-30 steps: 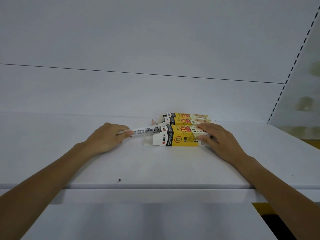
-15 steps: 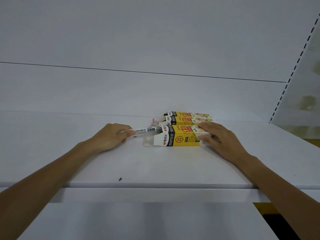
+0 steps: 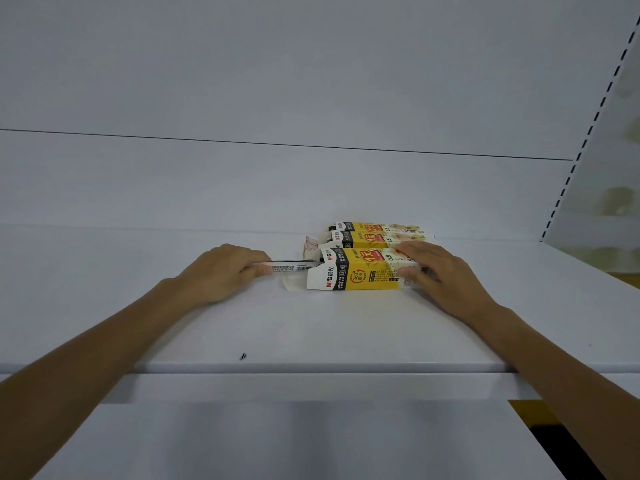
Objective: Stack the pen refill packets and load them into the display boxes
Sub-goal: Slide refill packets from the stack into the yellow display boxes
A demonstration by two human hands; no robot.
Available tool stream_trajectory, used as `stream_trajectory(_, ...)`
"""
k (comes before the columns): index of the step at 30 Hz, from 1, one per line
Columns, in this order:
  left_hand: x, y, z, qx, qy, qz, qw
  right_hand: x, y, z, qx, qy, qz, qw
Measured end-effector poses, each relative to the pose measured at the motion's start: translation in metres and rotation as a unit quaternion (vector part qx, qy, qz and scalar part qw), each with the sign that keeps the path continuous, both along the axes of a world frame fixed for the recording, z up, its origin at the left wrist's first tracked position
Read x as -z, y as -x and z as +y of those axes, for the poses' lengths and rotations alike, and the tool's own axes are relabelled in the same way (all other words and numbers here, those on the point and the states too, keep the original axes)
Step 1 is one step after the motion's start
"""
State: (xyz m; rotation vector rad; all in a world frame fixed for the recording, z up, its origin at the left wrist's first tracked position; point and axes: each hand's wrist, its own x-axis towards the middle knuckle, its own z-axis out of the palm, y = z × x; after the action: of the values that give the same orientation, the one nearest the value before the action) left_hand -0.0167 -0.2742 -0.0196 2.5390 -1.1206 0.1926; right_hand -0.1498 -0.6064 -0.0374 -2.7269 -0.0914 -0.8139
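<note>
Three yellow, black and white display boxes lie on their sides on the white shelf (image 3: 346, 334). The nearest box (image 3: 360, 270) has its left end flap open. My left hand (image 3: 221, 271) pinches a stack of pen refill packets (image 3: 294, 266) whose right end is inside that open end. My right hand (image 3: 440, 275) grips the right end of the nearest box, fingers over its top and thumb on its front face. Two more boxes, the middle box (image 3: 367, 240) and the far box (image 3: 367, 226), lie directly behind it.
A loose pink-edged flap or packet (image 3: 310, 244) sticks out to the left of the middle box. The shelf's back panel rises behind, and a slotted upright (image 3: 588, 133) stands at the right. A small dark speck (image 3: 243, 356) lies near the shelf's front edge.
My left hand has pushed the packets to the right, deeper into the nearest box, so less of them shows. My right hand stays on the box.
</note>
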Motion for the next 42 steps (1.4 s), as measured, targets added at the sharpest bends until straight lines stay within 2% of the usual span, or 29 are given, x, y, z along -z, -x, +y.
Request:
stream_trajectory(2, 0.003, 0.001, -0.001, -0.003, 0.003, -0.009, 1.0, 0.0, 0.001, 0.001, 0.001, -0.001, -0.001, 1.0)
stream_trajectory(5, 0.005, 0.007, -0.013, 0.003, 0.08, 0.055, 0.995, 0.0, 0.001, 0.002, -0.001, -0.003, 0.0, 1.0)
stream_trajectory(8, 0.005, 0.008, -0.019, -0.002, 0.103, 0.078, 0.992, 0.001, 0.001, 0.001, -0.003, -0.004, -0.001, 1.0)
stream_trajectory(11, 0.005, 0.008, -0.024, -0.012, 0.086, 0.05, 0.995, 0.001, 0.001, 0.001, 0.0, 0.001, -0.003, 1.0)
stream_trajectory(15, 0.0, 0.01, -0.04, -0.009, 0.036, -0.064, 0.997, 0.0, 0.001, 0.002, 0.001, 0.002, -0.003, 1.0)
stream_trajectory(17, -0.002, 0.009, -0.045, -0.002, 0.013, -0.089, 0.996, 0.0, 0.001, 0.002, 0.003, 0.005, -0.002, 1.0)
stream_trajectory(24, 0.003, -0.006, -0.014, 0.018, 0.098, -0.069, 0.993, -0.003, 0.002, 0.003, -0.005, -0.028, 0.001, 1.0)
stream_trajectory(30, 0.015, 0.001, -0.026, 0.072, 0.038, -0.078, 0.994, -0.003, 0.002, 0.005, -0.007, -0.014, 0.012, 1.0)
stream_trajectory(33, 0.01, 0.004, -0.042, 0.066, 0.023, -0.083, 0.994, -0.003, 0.003, 0.006, -0.002, -0.002, 0.013, 1.0)
stream_trajectory(36, 0.009, -0.002, -0.058, 0.041, 0.015, -0.042, 0.998, -0.004, 0.003, 0.007, 0.008, -0.003, 0.015, 1.0)
stream_trajectory(38, 0.01, 0.004, -0.074, 0.088, 0.04, -0.004, 0.995, -0.005, 0.003, 0.009, 0.013, 0.011, 0.014, 1.0)
stream_trajectory(40, 0.009, 0.014, -0.088, 0.129, 0.082, 0.075, 0.985, -0.005, 0.003, 0.009, 0.02, 0.013, 0.013, 1.0)
stream_trajectory(42, 0.0, 0.019, -0.091, 0.128, 0.093, 0.133, 0.978, -0.004, 0.003, 0.01, 0.033, 0.007, 0.014, 0.999)
